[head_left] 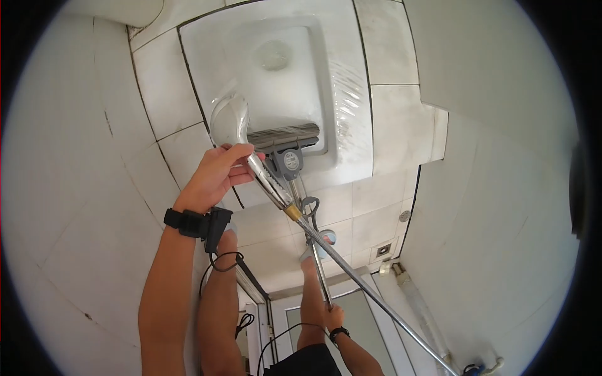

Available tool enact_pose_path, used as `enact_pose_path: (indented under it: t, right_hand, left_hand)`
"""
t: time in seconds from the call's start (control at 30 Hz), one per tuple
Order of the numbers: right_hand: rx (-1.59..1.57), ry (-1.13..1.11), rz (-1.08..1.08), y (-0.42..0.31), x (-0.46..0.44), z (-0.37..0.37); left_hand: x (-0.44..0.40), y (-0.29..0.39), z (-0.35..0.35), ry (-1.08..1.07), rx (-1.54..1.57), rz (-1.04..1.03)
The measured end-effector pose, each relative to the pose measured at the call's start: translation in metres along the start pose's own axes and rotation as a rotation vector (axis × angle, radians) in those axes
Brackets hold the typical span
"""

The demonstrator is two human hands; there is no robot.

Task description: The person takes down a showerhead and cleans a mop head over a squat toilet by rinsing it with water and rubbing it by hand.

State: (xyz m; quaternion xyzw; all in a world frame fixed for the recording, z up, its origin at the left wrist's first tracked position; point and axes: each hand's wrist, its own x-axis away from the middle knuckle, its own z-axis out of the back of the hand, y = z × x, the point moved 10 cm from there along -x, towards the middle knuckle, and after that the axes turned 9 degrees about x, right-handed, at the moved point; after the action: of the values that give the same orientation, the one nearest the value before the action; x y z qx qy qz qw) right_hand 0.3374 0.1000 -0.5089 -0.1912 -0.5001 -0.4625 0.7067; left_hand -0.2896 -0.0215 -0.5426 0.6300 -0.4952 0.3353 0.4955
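Observation:
My left hand (219, 169) is closed round the handle of a chrome shower head (233, 116), its face over the left edge of the white squat toilet (350, 113). A ribbed metal hose (351, 269) runs from the handle's brass-coloured end to the lower right. Lower down, my right hand (335, 318) grips the metal pole of a sponge mop (288, 160). The mop's grey roller head (285, 135) lies at the near end of the toilet basin, below the drain pool (274, 55). Whether water leaves the shower head cannot be made out.
Pale tiles (394, 125) surround the toilet. A small floor drain (384, 250) sits near the right wall. My feet, one in a light blue slipper (327, 238), stand behind the mop head. A thin black cable (279, 335) loops by my legs, and a door frame (254, 291) is close behind.

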Motion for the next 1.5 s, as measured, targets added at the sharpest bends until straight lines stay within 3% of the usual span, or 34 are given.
enact_pose_path:
  t: [0.07, 0.2, 0.3, 0.33, 0.4, 0.6, 0.8, 0.9, 0.97, 1.0, 1.07, 1.33, 1.43, 1.5]
  right_hand:
    - [-0.013, -0.028, 0.017, -0.003, 0.002, -0.006]
    - [-0.063, 0.127, 0.175, -0.013, 0.008, -0.007]
    - [-0.370, -0.249, 0.124, -0.013, 0.012, -0.023]
    - [-0.380, -0.249, 0.119, -0.012, 0.009, -0.021]
    - [-0.491, -0.647, 0.040, -0.017, 0.020, -0.047]
    - [-0.700, -0.717, 0.010, -0.026, 0.021, -0.038]
    - [-0.825, -0.500, 0.154, -0.016, 0.009, -0.046]
    - [-0.670, -0.422, 0.169, -0.021, 0.006, -0.037]
    - [-0.469, -0.104, 0.246, -0.035, 0.008, 0.009]
    - [-0.474, -0.108, 0.246, -0.033, 0.009, 0.002]
    - [-0.350, 0.086, 0.211, -0.023, 0.008, 0.005]
    - [-0.463, 0.033, 0.212, -0.007, 0.020, 0.003]
    - [-0.502, 0.059, 0.369, -0.015, 0.024, 0.018]
    - [-0.600, -0.097, 0.401, -0.024, 0.023, 0.014]
  left_hand:
    - [0.001, -0.005, 0.003, 0.044, -0.027, 0.020]
    - [-0.006, -0.010, 0.005, 0.020, -0.066, 0.003]
    - [-0.005, -0.001, -0.005, 0.035, -0.017, -0.001]
    - [-0.005, 0.004, -0.007, 0.043, 0.021, -0.022]
    - [-0.003, 0.011, -0.015, 0.050, 0.046, -0.040]
    - [-0.027, 0.033, -0.049, 0.013, 0.074, -0.051]
    - [-0.062, 0.044, -0.067, 0.096, 0.008, -0.076]
    - [-0.058, 0.045, -0.079, 0.145, 0.037, -0.082]
    - [-0.055, 0.047, -0.082, 0.156, 0.033, -0.109]
    - [-0.054, 0.050, -0.084, 0.161, 0.046, -0.129]
    - [-0.048, 0.054, -0.087, 0.172, 0.058, -0.152]
    - [-0.050, 0.079, -0.087, 0.167, 0.090, -0.183]
    - [-0.046, 0.076, -0.094, 0.219, 0.121, -0.191]
    - [-0.046, 0.070, -0.098, 0.203, 0.149, -0.186]
